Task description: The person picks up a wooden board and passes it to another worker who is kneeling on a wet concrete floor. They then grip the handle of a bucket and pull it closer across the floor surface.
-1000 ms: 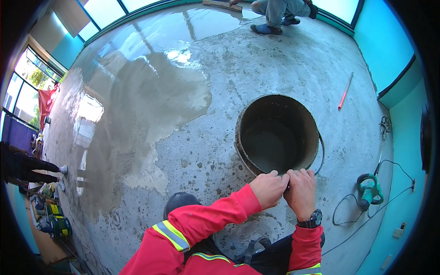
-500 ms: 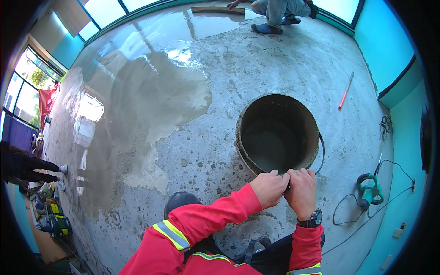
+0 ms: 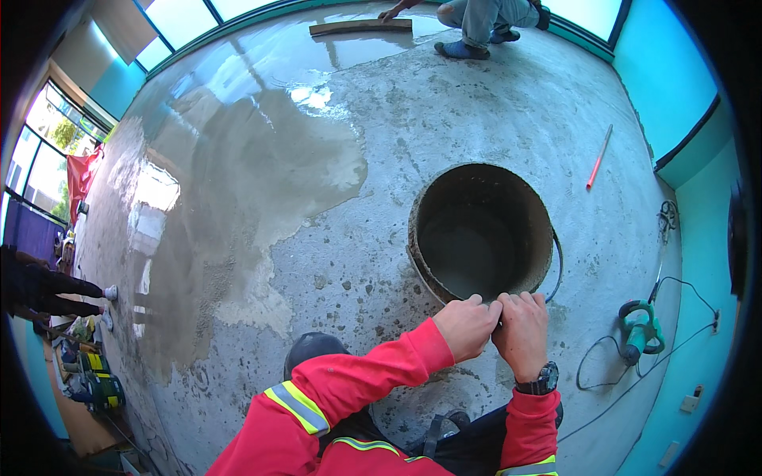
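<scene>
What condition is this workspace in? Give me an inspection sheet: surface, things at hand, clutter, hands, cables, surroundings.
Surface: rough grey concrete floor, speckled; glossy wet grey patch toward the left.
Things at hand: round, dark, crusted bucket with grey mix inside.
Clutter: slim red-and-pale rod and green-and-black handheld power tool, both right of the bucket.
Hands: bare left hand and right hand meet at the bucket's near rim; grip unclear.
Cables: thin black cable loops beside the tool.
Surroundings: turquoise walls; crouching person in jeans, hand at a long wooden-looking board; another person at the left edge.
</scene>
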Demonstrator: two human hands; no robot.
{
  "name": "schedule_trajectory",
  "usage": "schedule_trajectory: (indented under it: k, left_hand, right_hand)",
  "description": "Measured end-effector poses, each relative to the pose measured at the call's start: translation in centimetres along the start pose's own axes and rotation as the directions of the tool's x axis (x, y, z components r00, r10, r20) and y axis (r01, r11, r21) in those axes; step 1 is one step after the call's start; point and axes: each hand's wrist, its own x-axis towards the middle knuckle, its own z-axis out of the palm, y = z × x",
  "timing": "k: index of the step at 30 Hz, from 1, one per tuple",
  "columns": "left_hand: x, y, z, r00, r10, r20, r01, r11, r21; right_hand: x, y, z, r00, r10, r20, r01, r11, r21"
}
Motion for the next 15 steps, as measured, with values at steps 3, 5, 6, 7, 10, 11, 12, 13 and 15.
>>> schedule_trajectory:
  k: [3,5,6,7,10,11,12,13,15]
  left_hand:
    - [-0.02,0.09,-0.18,1.000,-0.007,0.006,0.007,1.000,-0.006]
    - [-0.03,0.08,-0.16,1.000,-0.005,0.003,0.005,1.000,-0.006]
    - [-0.04,0.08,-0.15,1.000,-0.003,-0.001,0.003,1.000,-0.006]
    - [-0.03,0.04,-0.06,1.000,-0.003,-0.001,0.003,1.000,-0.006]
    - [-0.02,-0.08,0.14,1.000,0.002,-0.007,-0.002,1.000,-0.006]
    - [-0.03,-0.06,0.11,1.000,0.005,-0.008,-0.005,1.000,-0.005]
    - [-0.03,-0.03,0.07,1.000,0.008,-0.009,-0.008,1.000,-0.004]
    - [-0.04,0.01,0.02,1.000,0.009,-0.009,-0.009,1.000,-0.005]
    - [-0.06,0.07,-0.10,1.000,0.000,-0.008,0.000,1.000,-0.010]
  right_hand:
    - [0.02,-0.03,-0.07,1.000,-0.002,-0.005,0.002,1.000,0.003]
    - [-0.01,0.02,0.02,1.000,-0.002,-0.008,0.002,1.000,0.004]
    - [-0.03,0.04,0.05,1.000,-0.003,-0.011,0.003,1.000,0.004]
    - [-0.02,0.04,0.04,1.000,-0.003,-0.011,0.003,1.000,0.004]
    - [0.01,-0.01,0.02,1.000,-0.002,-0.005,0.002,1.000,0.003]
    - [-0.01,0.01,0.03,1.000,-0.002,-0.008,0.002,1.000,0.002]
    - [-0.02,0.02,0.04,1.000,-0.002,-0.012,0.002,1.000,0.001]
    - [-0.03,0.03,0.04,1.000,-0.001,-0.011,0.001,1.000,0.001]
    - [-0.04,0.02,0.06,1.000,0.000,-0.013,0.000,1.000,0.001]
